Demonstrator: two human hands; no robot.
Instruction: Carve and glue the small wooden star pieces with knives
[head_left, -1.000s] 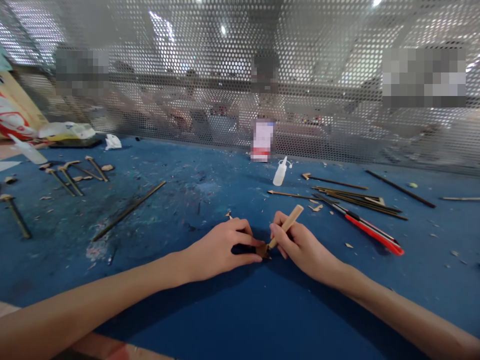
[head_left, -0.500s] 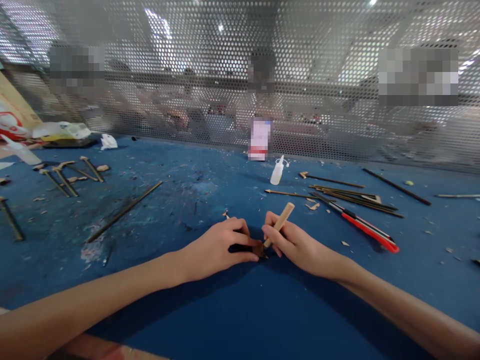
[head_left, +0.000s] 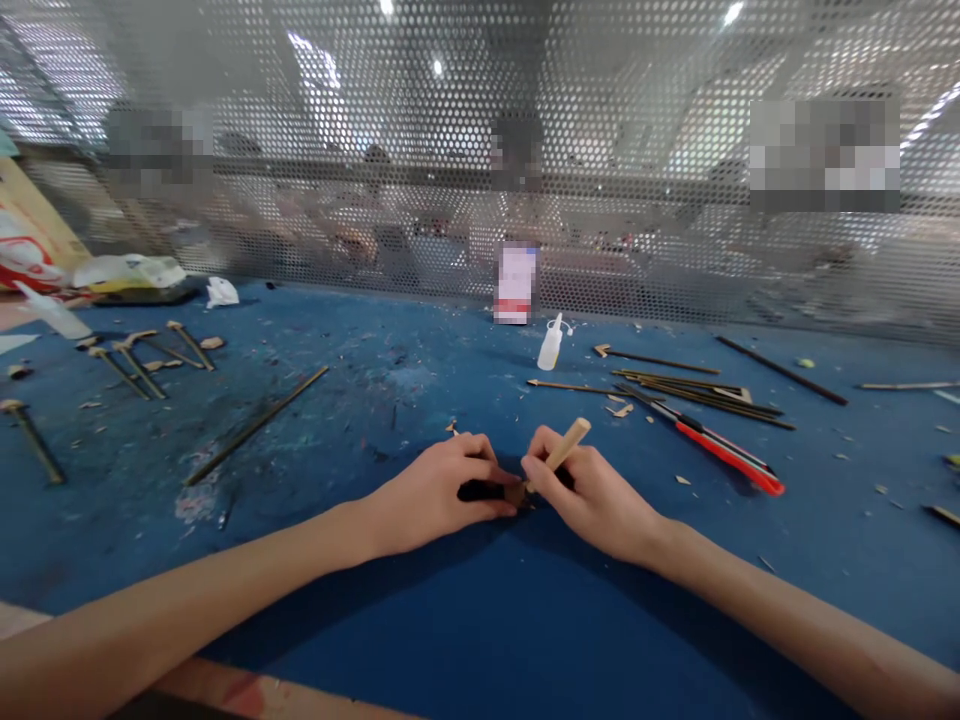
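In the middle of the blue tabletop my left hand (head_left: 442,490) is closed, its thumb and fingers pinching a small brown piece (head_left: 516,493) down near the surface. My right hand (head_left: 592,490) grips a wooden-handled tool (head_left: 568,444) much like a pen, tilted with its light round handle up to the right. The tool's lower end meets the brown piece; its tip is hidden by fingers and too small to make out. A pale pointed bit (head_left: 451,427) shows just behind my left hand.
Ahead stand a small white glue bottle (head_left: 550,343) and a phone (head_left: 514,284) against a perforated metal screen (head_left: 637,250). To the right lie thin dark sticks (head_left: 705,398) and a red utility knife (head_left: 731,458). Leftward are a long stick (head_left: 259,425) and several T-shaped stick pieces (head_left: 135,370).
My right hand and the tool have shifted slightly, the fingers now closer over the tool's lower end. The left hand keeps its pinch. The whole view has moved a little.
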